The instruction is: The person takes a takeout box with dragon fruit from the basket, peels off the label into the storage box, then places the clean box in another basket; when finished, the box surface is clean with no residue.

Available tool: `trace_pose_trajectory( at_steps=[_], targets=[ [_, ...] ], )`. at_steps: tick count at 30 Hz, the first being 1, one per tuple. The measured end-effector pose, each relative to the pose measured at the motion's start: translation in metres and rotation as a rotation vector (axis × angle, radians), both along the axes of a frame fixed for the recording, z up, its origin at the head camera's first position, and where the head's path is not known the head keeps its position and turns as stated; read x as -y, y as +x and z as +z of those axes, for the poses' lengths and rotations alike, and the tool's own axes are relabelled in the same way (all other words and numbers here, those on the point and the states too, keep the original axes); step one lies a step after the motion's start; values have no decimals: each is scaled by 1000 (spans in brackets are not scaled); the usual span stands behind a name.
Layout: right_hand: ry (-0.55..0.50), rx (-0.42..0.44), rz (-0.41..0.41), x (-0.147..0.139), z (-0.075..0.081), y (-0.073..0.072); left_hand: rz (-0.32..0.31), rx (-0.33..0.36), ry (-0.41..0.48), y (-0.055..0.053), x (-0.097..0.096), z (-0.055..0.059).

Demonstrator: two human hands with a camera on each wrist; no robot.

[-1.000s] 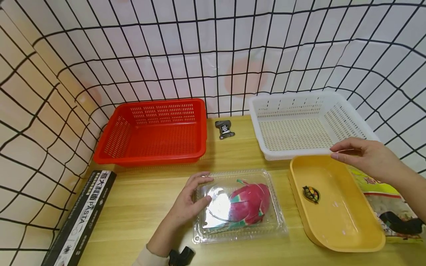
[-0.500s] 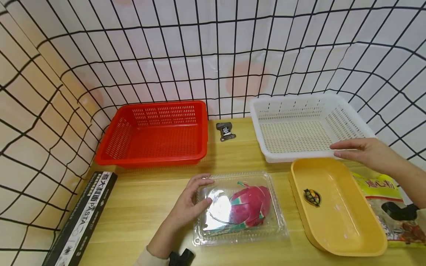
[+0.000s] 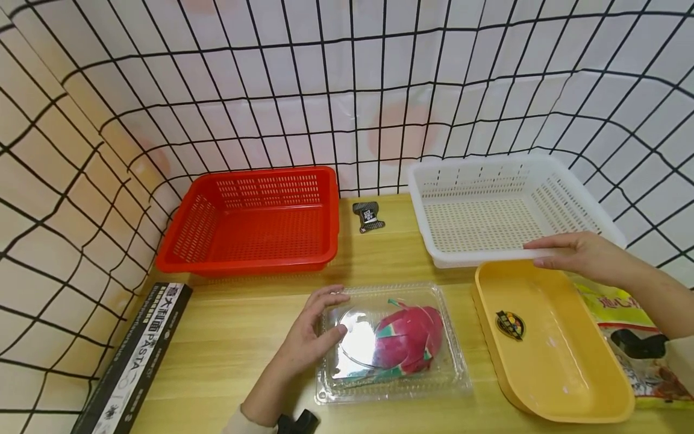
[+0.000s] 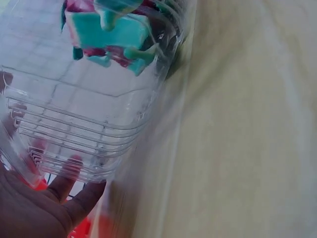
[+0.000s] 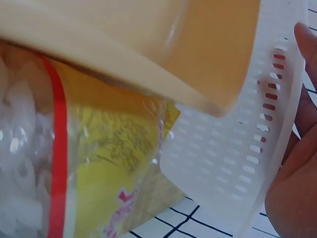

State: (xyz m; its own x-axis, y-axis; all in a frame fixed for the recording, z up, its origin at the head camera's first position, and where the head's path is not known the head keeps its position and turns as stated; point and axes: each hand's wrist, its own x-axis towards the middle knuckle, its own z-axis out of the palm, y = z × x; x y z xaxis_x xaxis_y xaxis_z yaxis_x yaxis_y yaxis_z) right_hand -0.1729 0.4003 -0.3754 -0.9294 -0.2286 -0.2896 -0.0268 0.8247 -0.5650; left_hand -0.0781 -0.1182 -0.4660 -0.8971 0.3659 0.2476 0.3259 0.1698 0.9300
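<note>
A clear plastic clamshell container (image 3: 450,361) lies on the table, a pink and green dragon fruit (image 3: 414,340) inside it. At its left side my left hand (image 3: 309,337) holds the edge, thumb over the lid; in the left wrist view some fingers (image 4: 74,171) reach along the ribbed wall. Farther right stands a white slotted basket (image 3: 434,247). My right hand (image 3: 585,259) is at its front rim, thumb in front and fingers over the inside; reddish patches show through the slots in the right wrist view. Exact finger contact is partly hidden there.
In front of the white basket sits a yellow tray (image 3: 564,361) holding a small dark badge. A pasta bag (image 3: 618,313) lies beside it. A red basket (image 3: 271,262), a black pasta box (image 3: 135,355) and a small black packet (image 3: 368,217) are left and back. Black wire mesh (image 3: 352,90) encloses the table.
My right hand has straightened its fingers, then shifted slightly left and down onto the white basket's front rim. My left hand stays at the clear container. The view has tilted slightly.
</note>
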Motion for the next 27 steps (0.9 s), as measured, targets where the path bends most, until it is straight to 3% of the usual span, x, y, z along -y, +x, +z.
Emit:
trace_pose_trajectory(
  at_steps=[6,13,16,22,27],
  targets=[
    [-12,-2,-30,1,-5,2,33,40,-2,0,-2,3],
    [-52,10,-39,3,-6,5,108,292,33,4,-5,3],
    [-40,-5,-35,2,-6,5,130,365,73,5,-8,3],
    [-29,-15,-35,1,-7,4,152,365,167,11,-15,12],
    [-35,-18,-34,2,-8,4,184,362,187,15,-17,35]
  ],
)
